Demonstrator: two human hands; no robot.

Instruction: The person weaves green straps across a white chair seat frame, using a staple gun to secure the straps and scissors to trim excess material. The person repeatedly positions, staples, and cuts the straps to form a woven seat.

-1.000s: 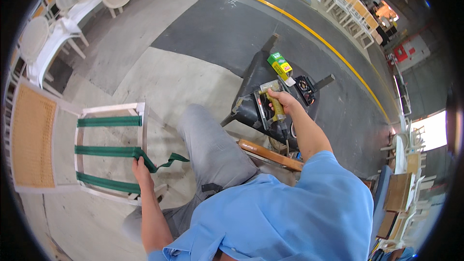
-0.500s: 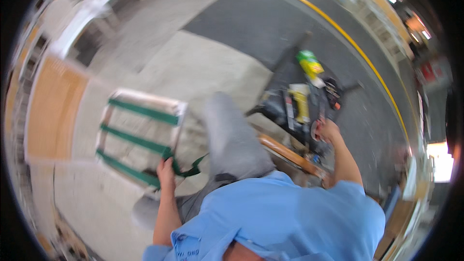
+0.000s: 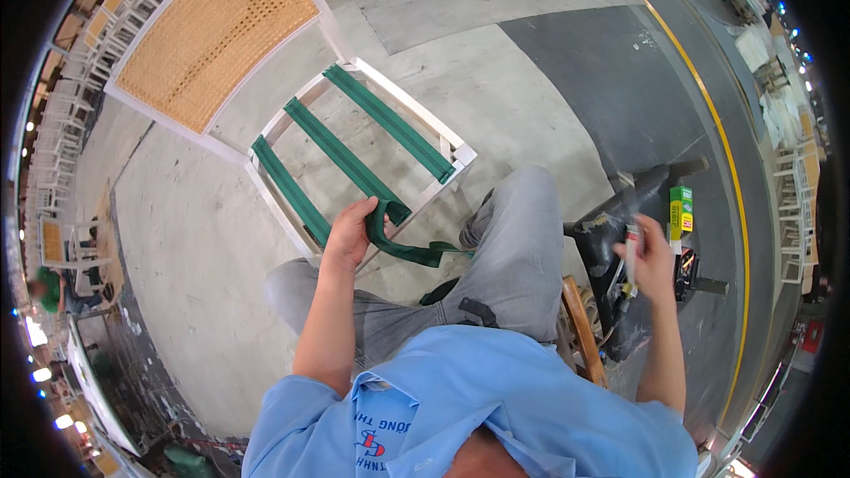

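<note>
My left hand (image 3: 352, 223) is closed on the loose end of a green webbing strap (image 3: 416, 252), at the near rail of a white chair frame (image 3: 456, 159). The strap is the middle one of three green bands across the open seat; its tail curls down toward my knee. Behind the seat rises the woven cane backrest (image 3: 217, 35). My right hand (image 3: 653, 261) is closed around a slim white object with a red part (image 3: 631, 243), whose kind I cannot make out. It is held above a black stool-like stand (image 3: 611, 212) at my right.
On the black stand lie a green and yellow box (image 3: 680, 210) and other small things, partly hidden by my hand. A brown wooden bar (image 3: 583, 332) is beside my right thigh. Rows of white chairs (image 3: 66, 146) line the far left; a yellow floor line (image 3: 728, 155) curves along the right.
The view has swung to the right and steadied. My right hand has lifted off the black stand with the slim object in it. My left hand keeps hold of the strap.
</note>
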